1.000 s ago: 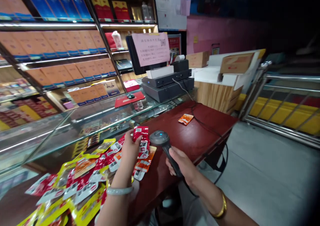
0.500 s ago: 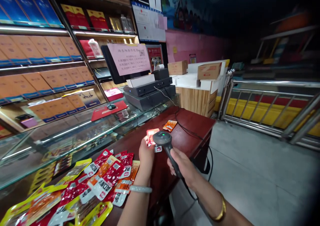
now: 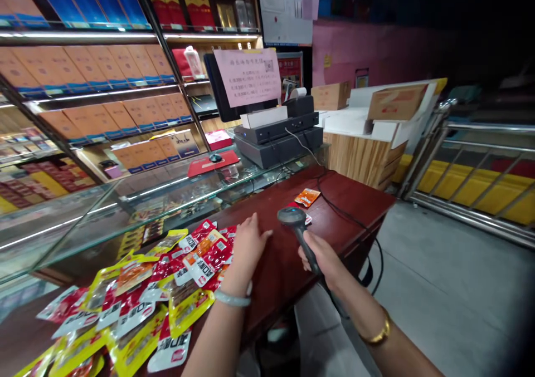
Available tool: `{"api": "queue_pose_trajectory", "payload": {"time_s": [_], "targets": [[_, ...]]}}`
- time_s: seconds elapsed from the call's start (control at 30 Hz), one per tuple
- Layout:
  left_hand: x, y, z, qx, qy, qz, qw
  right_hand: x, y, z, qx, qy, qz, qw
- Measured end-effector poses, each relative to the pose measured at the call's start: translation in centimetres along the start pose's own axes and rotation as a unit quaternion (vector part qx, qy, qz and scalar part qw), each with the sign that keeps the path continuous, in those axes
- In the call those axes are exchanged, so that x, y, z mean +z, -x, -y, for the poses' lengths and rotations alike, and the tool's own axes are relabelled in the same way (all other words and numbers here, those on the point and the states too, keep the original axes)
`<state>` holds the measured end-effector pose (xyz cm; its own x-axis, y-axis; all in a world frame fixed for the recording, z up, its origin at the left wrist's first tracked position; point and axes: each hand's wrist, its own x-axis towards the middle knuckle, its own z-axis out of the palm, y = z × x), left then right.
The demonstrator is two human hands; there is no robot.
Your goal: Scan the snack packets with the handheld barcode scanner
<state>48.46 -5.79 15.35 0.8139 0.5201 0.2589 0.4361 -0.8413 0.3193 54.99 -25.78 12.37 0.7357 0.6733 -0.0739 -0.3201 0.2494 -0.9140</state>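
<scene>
My right hand (image 3: 321,259) grips the handle of a black barcode scanner (image 3: 293,219), held over the dark red counter (image 3: 355,199). My left hand (image 3: 247,243) hovers with fingers spread and nothing in it, at the right edge of a pile of red, orange and yellow snack packets (image 3: 167,282). An orange packet (image 3: 308,197) lies alone on the counter beyond the scanner. A small red-and-white packet peeks out just behind the scanner head.
A glass display case (image 3: 125,204) runs along the left. A black cash register (image 3: 280,135) with a pink notice stands behind the counter. Shelves of boxed goods (image 3: 104,71) fill the left wall. A scanner cable (image 3: 355,221) trails over the counter edge. Metal railing (image 3: 480,171) stands right.
My left hand let go of the red packet it held before the scanner and moved back toward the pile, now with nothing in it. The scanner stayed in my right hand.
</scene>
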Motion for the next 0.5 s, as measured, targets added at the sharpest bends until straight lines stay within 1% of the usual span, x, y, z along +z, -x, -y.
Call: {"api": "queue_pose_trajectory", "payload": {"time_s": [0.03,0.1,0.17,0.27,0.37,0.5], "targets": [[-0.9,0.9,1.4,-0.024,-0.059,0.005,0.998,0.5,0.2,-0.4,0.009,0.002,0.014,1.000],[-2.1,2.3,3.7,-0.074,-0.154,0.012,0.985,1.6,0.5,-1.2,0.027,0.004,0.037,0.999],[-2.6,3.0,5.3,-0.109,-0.205,0.019,0.972,2.7,0.7,-1.7,0.041,0.007,0.059,0.997],[-2.7,3.5,6.6,-0.137,-0.221,0.010,0.966,4.2,1.0,-2.3,0.053,0.011,0.089,0.995],[-3.2,3.8,7.6,-0.175,-0.218,0.002,0.960,5.2,1.3,-3.0,0.061,0.012,0.110,0.992],[-4.9,4.6,9.1,-0.192,-0.209,0.040,0.958,5.6,1.4,-3.9,0.075,0.023,0.108,0.991]]}}
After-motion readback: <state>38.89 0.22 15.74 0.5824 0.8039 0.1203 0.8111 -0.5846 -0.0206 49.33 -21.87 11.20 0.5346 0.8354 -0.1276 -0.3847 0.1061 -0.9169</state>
